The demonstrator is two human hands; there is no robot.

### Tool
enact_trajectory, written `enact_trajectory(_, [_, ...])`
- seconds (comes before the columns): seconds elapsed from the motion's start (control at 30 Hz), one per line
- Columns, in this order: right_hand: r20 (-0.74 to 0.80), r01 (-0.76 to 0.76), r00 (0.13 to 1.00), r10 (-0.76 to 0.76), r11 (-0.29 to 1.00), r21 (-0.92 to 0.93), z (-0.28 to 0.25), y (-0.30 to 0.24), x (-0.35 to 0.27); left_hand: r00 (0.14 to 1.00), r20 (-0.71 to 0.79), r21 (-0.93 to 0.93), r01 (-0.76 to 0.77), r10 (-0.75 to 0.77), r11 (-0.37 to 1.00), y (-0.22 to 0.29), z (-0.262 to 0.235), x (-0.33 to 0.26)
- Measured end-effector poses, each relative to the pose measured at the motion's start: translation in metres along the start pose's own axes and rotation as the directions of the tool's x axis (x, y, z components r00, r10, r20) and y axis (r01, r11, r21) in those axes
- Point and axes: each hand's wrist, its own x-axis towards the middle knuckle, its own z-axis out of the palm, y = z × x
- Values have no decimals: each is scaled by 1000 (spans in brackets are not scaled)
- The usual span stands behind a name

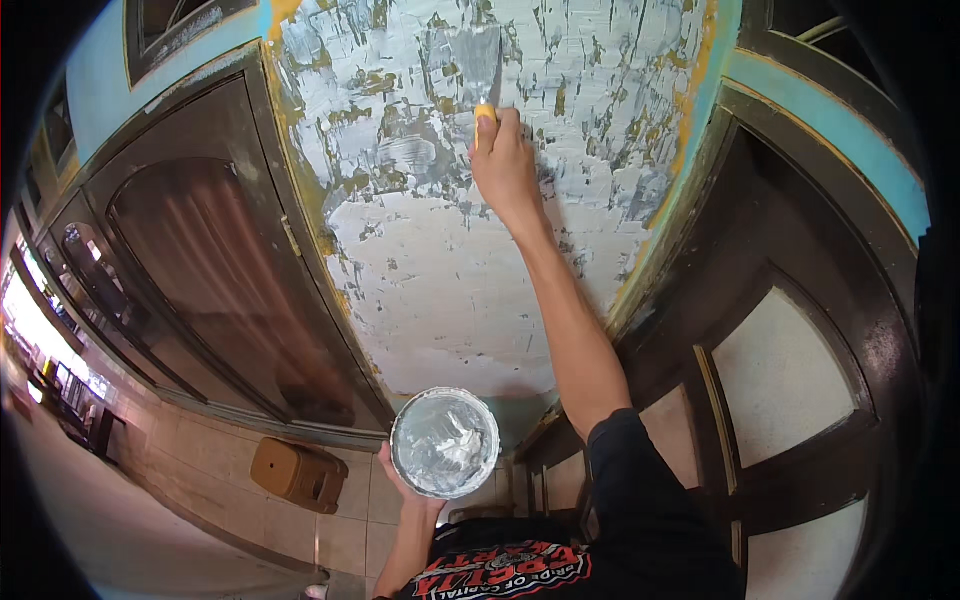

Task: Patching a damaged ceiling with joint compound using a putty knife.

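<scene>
Between the wall's [440, 270] edges, the scraper [484, 109] is held by the right hand [505, 168], the tub [408, 425] by the left hand [411, 495]; putty [458, 447] could be spilled by tilting.

The wall [440, 270] is mottled white and grey above, flecked with ochre and darker grey streaks, and a more even off-white below; its side edges show yellow-ochre bands; the scraper [479, 75] has a grey blade and a yellow handle; the tub [418, 470] is whitish grey, with bright white paste [460, 445] in irregular smears; the shirt [640, 480] is black, with a red-and-white print; the left-hand door [215, 125] is dark brown, its pane [220, 270] striped reddish brown; the right-hand door [810, 225] is blackish brown with pale grey panels [785, 375]; the outer strips of wall [845, 125] are turquoise; the stool [285, 472] is orange-brown; the floor [345, 540] is beige, gridded by tile joints.
</scene>
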Motion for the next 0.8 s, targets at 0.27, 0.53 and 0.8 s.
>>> enact_trajectory(0.27, [1, -21, 1000, 21, 994, 105, 4, -1, -46, 999, 33, -24, -11, 12, 1000, 4, -9, -4])
enact_trajectory(0.53, [28, -33, 999, 33, 999, -6, 9, 15, -49, 1000, 21, 24, -2, 1, 1000, 4, -1, -11])
enact_trajectory(0.8, [48, -51, 998, 49, 998, 37, -4, -11, -6, 999, -5, 7, 33, -33, 999, 4, 3, -9])
